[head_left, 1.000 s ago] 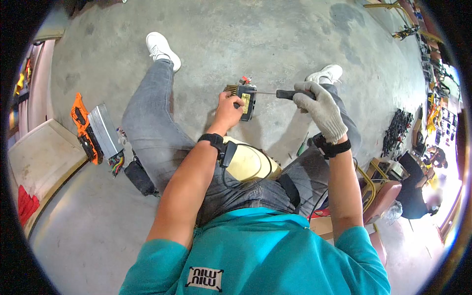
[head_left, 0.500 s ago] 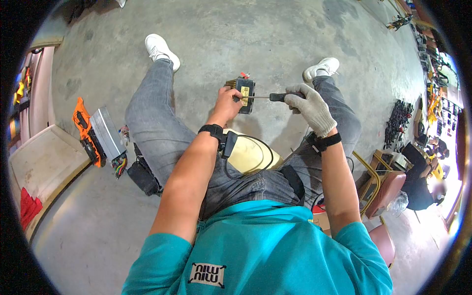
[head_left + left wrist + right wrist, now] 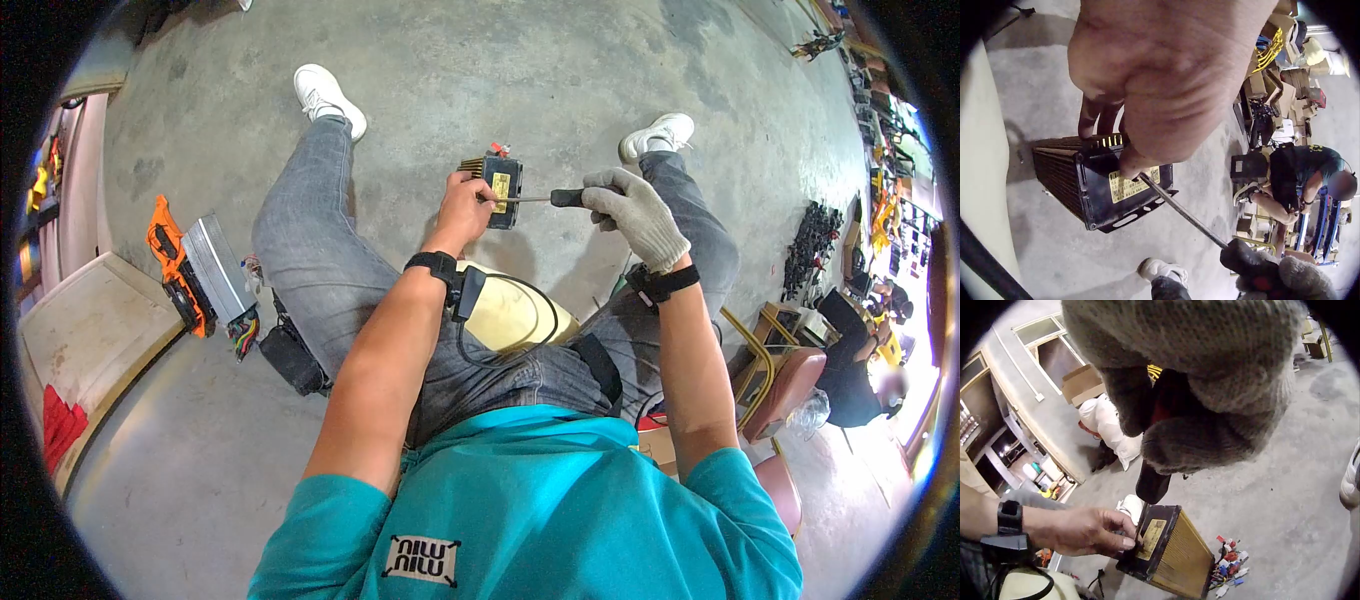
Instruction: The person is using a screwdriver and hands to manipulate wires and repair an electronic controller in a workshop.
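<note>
A black finned box [image 3: 1097, 187] with a yellow label [image 3: 1152, 539] stands on the floor between the legs. The bare left hand [image 3: 463, 213] holds it at the finned edge, thumb at the label beside the screwdriver's tip. In its white knit glove, the right hand [image 3: 638, 215] grips the black handle [image 3: 567, 198] of a screwdriver, whose metal shaft [image 3: 1185, 214] reaches across to the label. Whether the tip touches the label or a screw is hidden by the left thumb and fingers.
Coloured connectors [image 3: 1229, 569] lie by the box's far end. A silver unit [image 3: 217, 268] and an orange part [image 3: 166, 232] are left of the legs. A pale board [image 3: 95, 335] stands at far left. Another person [image 3: 1310, 181] is in the background, near boxes and a chair.
The screwdriver and right hand have shifted left and slightly down, the tip moving from the box's upper part to the label by the left thumb. Over the last half second little differs.
</note>
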### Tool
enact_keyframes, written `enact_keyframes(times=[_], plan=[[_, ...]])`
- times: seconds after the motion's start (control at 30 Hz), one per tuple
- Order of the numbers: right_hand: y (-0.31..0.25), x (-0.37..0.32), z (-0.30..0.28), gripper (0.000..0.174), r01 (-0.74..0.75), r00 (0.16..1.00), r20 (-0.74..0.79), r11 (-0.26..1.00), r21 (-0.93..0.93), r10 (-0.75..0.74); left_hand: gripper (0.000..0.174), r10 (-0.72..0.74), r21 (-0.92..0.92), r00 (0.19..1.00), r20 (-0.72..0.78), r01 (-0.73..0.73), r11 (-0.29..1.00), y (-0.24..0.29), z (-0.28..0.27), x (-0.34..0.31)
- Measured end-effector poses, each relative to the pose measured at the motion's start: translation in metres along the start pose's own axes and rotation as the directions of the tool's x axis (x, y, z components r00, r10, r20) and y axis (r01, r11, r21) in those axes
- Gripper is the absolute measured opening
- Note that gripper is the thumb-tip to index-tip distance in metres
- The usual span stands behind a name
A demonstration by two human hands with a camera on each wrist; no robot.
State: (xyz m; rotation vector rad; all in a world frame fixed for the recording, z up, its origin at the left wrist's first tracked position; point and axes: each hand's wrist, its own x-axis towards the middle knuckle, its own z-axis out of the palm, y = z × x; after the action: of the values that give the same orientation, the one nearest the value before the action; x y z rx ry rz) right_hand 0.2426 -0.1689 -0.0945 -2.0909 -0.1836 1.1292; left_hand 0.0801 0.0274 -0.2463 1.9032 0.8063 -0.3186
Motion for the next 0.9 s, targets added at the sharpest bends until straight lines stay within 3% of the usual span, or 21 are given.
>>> enact_keyframes(times=[0.9], plan=[[0.011, 0.003, -0.001, 0.04, -0.003, 1.0, -0.005, 0.997, 0.078, 0.004, 0.003, -0.024, -0.082, 0.997, -0.073, 0.018, 0.996, -0.005, 0.005, 0.003]])
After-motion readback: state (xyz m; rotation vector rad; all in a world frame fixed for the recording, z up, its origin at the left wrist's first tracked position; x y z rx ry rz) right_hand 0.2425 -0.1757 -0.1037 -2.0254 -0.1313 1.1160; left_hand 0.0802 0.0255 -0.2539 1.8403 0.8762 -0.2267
